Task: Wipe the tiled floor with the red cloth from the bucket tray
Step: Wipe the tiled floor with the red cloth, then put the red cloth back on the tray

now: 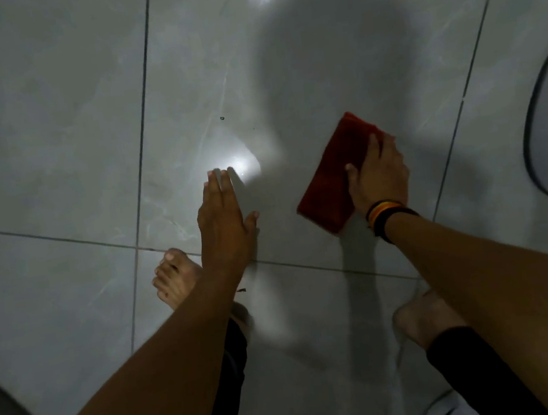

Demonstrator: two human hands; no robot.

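A folded red cloth [333, 169] lies flat on the glossy grey tiled floor [47, 114], right of centre. My right hand [377, 175], with striped bands at the wrist, presses down on the cloth's near right part, fingers spread over it. My left hand [224, 218] rests flat on the bare tile to the left of the cloth, fingers straight and together, holding nothing. The bucket tray is not in view.
My bare left foot [174, 278] stands by a grout line below the left hand, and my right foot [424, 318] is lower right. A dark curved edge of a grey object [532, 127] sits at the right border. Small dark specks [222, 118] dot the tile ahead.
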